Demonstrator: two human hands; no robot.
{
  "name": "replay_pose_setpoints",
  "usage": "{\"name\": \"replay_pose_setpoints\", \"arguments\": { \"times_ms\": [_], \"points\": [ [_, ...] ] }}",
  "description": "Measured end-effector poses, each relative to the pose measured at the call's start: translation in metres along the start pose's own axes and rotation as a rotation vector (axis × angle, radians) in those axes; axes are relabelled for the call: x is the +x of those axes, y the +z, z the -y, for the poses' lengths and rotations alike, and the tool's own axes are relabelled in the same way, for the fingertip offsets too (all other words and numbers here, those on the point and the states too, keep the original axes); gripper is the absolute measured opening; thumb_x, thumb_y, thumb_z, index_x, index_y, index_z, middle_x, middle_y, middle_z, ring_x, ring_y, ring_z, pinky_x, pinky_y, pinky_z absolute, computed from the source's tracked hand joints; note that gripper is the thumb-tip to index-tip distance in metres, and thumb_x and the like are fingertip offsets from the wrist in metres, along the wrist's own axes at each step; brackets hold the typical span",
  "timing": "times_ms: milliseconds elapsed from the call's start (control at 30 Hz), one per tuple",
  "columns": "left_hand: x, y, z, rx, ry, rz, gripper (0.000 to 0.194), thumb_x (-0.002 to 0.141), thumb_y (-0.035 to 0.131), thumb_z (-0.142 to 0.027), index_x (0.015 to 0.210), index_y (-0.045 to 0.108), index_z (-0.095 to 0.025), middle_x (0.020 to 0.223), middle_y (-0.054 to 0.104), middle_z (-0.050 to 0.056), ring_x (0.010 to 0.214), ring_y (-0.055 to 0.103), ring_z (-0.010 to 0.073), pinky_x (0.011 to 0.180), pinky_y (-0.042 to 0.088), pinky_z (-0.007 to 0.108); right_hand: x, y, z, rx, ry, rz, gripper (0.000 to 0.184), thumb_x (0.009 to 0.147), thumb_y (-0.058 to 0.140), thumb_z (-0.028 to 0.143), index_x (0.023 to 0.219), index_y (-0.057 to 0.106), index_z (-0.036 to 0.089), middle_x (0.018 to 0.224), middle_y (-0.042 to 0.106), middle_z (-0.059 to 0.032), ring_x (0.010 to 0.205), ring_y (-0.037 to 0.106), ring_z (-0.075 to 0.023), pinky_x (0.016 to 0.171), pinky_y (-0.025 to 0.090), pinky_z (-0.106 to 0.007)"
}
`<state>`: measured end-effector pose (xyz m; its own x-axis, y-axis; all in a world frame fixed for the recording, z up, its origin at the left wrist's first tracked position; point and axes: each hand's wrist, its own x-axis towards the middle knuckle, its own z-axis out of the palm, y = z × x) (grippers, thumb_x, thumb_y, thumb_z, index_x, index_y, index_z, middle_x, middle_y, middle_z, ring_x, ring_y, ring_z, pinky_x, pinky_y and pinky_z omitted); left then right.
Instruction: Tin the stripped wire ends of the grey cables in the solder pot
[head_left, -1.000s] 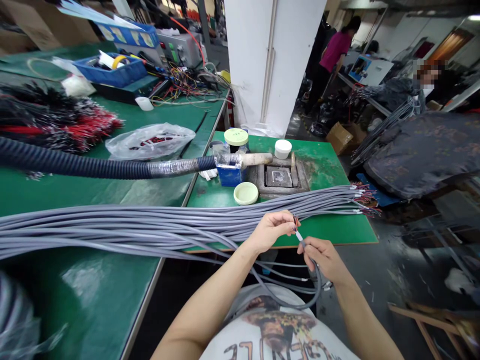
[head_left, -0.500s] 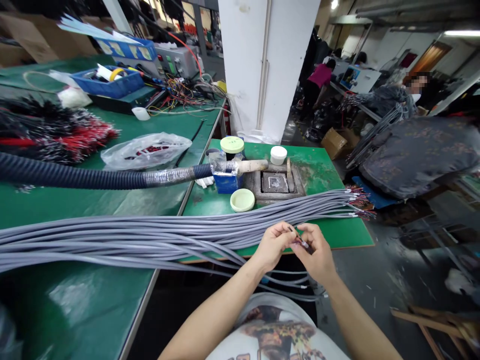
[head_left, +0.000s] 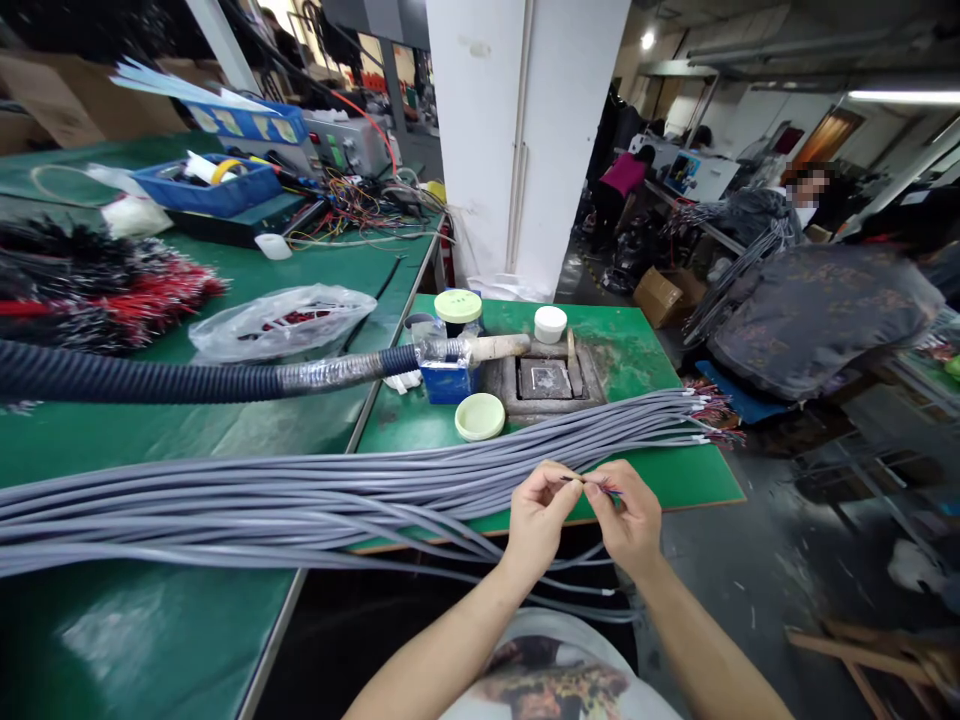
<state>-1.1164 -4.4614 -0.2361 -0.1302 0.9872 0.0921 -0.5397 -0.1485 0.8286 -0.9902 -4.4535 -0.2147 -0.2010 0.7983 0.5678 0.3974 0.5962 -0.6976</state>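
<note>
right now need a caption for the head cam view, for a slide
Left hand and right hand pinch thin wire ends beside a bundle of grey cables on a green workbench

Grey sheathed cables (head_left: pixel 300 500) lie bundled; thin wire ends (head_left: pixel 592 480) pinched

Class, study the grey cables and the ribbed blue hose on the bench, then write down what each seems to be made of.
The grey cables look like matte flexible plastic, bending smoothly without shine. The blue hose seems to be corrugated plastic, its ribs faintly glossy, though rubber is possible.
</note>
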Motion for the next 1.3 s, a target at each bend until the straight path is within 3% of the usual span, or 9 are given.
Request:
{"name": "replay_pose_setpoints", "arguments": {
  "times_ms": [133,333,467,533,700,800,933,1100,1300],
  "points": [
    [-0.004,-0.005,0.003,0.021,0.002,-0.005,0.013,0.078,0.068,-0.023,0.073,0.06,-0.015,0.07,0.055,-0.001,0.066,0.048,0.0093,0.065,0.04,0.022,0.005,0.001,0.001,0.047,-0.029,0.017,0.016,0.084,0.056,0.009,0.09,0.063,0.022,0.08,0.06,-0.0025,0.075,0.056,-0.0149,0.067,0.046,-0.029],
    [-0.012,-0.003,0.015,-0.155,-0.076,-0.042,0.014,0.081,0.066,-0.026,0.075,0.058,-0.017,0.07,0.054,-0.002,0.066,0.05,0.0088,0.067,0.042,0.022,0.009,0.007,0.006,0.146,0.028,0.041,0.011,0.086,0.055,0.014,0.084,0.064,0.021,0.075,0.059,-0.0018,0.071,0.056,-0.0149,0.066,0.046,-0.03],
    [-0.011,-0.009,0.001,-0.039,-0.105,-0.053,0.014,0.08,0.066,-0.03,0.082,0.06,-0.017,0.068,0.057,-0.002,0.064,0.053,0.0101,0.065,0.044,0.023,0.025,0.004,0.013,0.097,0.051,0.108,0.014,0.088,0.054,0.021,0.075,0.061,0.021,0.072,0.058,-0.0017,0.07,0.055,-0.0152,0.067,0.046,-0.03],
    [-0.01,-0.02,-0.012,0.149,-0.029,-0.038,0.013,0.08,0.066,-0.029,0.087,0.063,-0.018,0.071,0.061,0.0,0.066,0.056,0.0124,0.066,0.045,0.024,0.043,-0.001,0.014,0.024,0.06,0.115,0.015,0.088,0.054,0.025,0.075,0.06,0.021,0.072,0.057,-0.0017,0.069,0.053,-0.0147,0.067,0.044,-0.03],
    [-0.008,-0.061,-0.03,0.688,0.413,-0.017,0.008,0.08,0.063,-0.018,0.086,0.067,-0.021,0.08,0.067,0.004,0.076,0.059,0.0179,0.075,0.044,0.031,0.104,-0.004,0.004,-0.059,0.053,0.191,0.023,0.086,0.056,0.031,0.067,0.056,0.019,0.073,0.053,-0.001,0.067,0.05,-0.0128,0.063,0.04,-0.027],
    [-0.007,-0.075,-0.025,0.883,0.495,0.005,0.012,0.082,0.058,-0.016,0.09,0.066,-0.021,0.083,0.069,0.005,0.077,0.059,0.0186,0.075,0.043,0.032,0.136,0.014,-0.008,-0.085,0.009,0.262,0.024,0.082,0.059,0.03,0.062,0.054,0.018,0.074,0.052,-0.0008,0.067,0.049,-0.0121,0.062,0.039,-0.026],
    [-0.006,-0.078,-0.015,1.061,0.5,0.087,0.014,0.084,0.055,-0.017,0.092,0.066,-0.021,0.08,0.069,0.006,0.074,0.058,0.0184,0.071,0.04,0.031,0.162,0.057,-0.022,-0.175,-0.007,0.41,0.026,0.077,0.063,0.029,0.056,0.052,0.017,0.07,0.045,0.0014,0.062,0.045,-0.0102,0.062,0.037,-0.025],
    [-0.003,-0.079,-0.011,1.178,0.497,0.155,0.019,0.086,0.05,-0.018,0.095,0.066,-0.021,0.08,0.068,0.007,0.073,0.057,0.018,0.068,0.036,0.031,0.17,0.103,-0.033,-0.327,-0.009,0.613,0.027,0.076,0.063,0.028,0.054,0.054,0.016,0.068,0.042,0.0016,0.062,0.043,-0.01,0.06,0.033,-0.025],
    [-0.003,-0.081,-0.008,1.26,0.537,0.181,0.02,0.088,0.047,-0.02,0.097,0.065,-0.021,0.077,0.067,0.007,0.072,0.056,0.018,0.066,0.034,0.031,0.169,0.128,-0.039,-0.507,0.001,0.733,0.02,0.078,0.062,0.029,0.062,0.064,0.018,0.074,0.047,-0.0005,0.064,0.046,-0.012,0.06,0.031,-0.026]
  ]
}}
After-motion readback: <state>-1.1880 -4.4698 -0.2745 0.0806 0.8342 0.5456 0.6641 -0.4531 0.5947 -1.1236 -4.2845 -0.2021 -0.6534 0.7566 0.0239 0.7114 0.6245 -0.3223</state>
